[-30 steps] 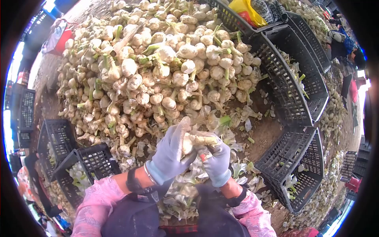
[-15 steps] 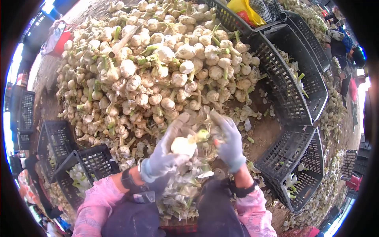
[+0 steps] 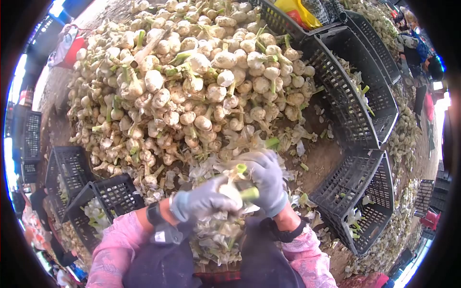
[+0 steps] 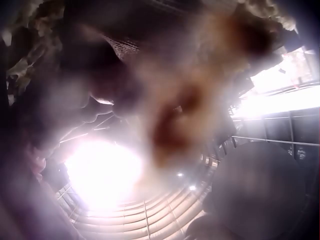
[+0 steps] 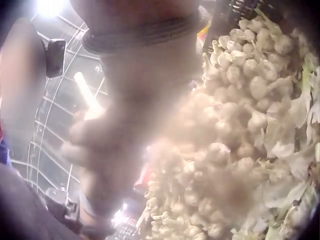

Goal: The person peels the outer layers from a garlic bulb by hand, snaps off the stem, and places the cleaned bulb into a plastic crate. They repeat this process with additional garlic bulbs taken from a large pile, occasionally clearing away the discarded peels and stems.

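In the head view my gloved left hand (image 3: 201, 199) grips a white garlic bulb (image 3: 230, 195), fingers curled round its lower side. The bulb's thick cut green stem (image 3: 249, 193) points right, toward the right palm. My gloved right hand (image 3: 268, 178) curls over from above, pinching a strip of outer skin (image 3: 234, 174) that ends in a green ring. The right thumb is hidden. A big heap of garlic (image 3: 158, 91) lies just ahead of both hands. The left wrist view is mostly blurred; in the right wrist view a blurred glove (image 5: 90, 145) shows beside the heap.
Black plastic crates (image 3: 350, 197) holding trimmed pieces stand at the right, with more crates (image 3: 120, 194) at the left. Loose peelings (image 3: 221, 240) cover the ground between the knees. A yellow bag (image 3: 300, 13) sits at the far right, a red bucket (image 3: 74, 50) at the far left.
The hands were together on the garlic, then parted with the right hand open beside the bulb. Now the right hand is back over it, fingers curled, and the bulb has turned.
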The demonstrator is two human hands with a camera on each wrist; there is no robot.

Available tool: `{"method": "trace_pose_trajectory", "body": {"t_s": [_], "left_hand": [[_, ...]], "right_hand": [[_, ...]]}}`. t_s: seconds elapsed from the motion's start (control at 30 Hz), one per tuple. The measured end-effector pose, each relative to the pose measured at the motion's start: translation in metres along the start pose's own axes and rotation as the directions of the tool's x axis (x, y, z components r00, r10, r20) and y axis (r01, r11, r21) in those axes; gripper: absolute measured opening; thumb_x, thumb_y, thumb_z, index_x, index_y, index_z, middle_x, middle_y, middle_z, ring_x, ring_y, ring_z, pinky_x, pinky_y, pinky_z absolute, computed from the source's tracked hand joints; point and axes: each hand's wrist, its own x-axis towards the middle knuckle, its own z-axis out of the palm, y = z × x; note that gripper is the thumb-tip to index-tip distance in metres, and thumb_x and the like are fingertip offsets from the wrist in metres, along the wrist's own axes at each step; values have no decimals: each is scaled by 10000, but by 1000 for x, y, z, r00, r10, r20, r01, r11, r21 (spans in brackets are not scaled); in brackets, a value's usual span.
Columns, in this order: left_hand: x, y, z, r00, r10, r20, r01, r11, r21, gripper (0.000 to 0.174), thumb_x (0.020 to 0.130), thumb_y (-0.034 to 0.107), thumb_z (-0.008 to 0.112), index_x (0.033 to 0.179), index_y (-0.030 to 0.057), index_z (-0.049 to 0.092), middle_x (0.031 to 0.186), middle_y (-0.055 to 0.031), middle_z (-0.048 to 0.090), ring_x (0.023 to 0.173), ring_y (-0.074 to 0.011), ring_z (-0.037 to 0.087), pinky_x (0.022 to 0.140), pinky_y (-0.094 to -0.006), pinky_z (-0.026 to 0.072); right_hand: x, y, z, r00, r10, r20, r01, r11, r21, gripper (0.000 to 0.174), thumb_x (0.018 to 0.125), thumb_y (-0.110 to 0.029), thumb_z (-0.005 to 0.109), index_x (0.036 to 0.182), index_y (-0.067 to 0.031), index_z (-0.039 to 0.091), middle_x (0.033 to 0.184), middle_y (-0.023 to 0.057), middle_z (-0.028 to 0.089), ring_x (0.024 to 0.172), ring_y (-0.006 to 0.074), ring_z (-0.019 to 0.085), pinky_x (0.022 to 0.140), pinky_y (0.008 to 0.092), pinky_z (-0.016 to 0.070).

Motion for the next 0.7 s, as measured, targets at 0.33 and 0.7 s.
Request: {"method": "trace_pose_trajectory", "body": {"t_s": [0.33,0.7], "left_hand": [[11,-11,-23,960,222,-172,-208,973,100,633,861,168,674,1395,5,377,1238,-129,589,994,-197,647,820,-356,564],[13,-12,-38,881,471,-54,8,98,995,389,875,202,679,1211,20,605,1179,-176,634,1122,-338,596,987,-438,472]], "right_hand": [[-5,2,-26,975,216,57,-223,928,299,448,823,-102,726,1263,-60,650,1058,94,685,999,256,628,907,356,493],[-15,0,-35,984,174,-36,-150,921,360,391,823,-172,789,1193,-75,708,1012,84,695,928,232,641,822,323,503]]}}
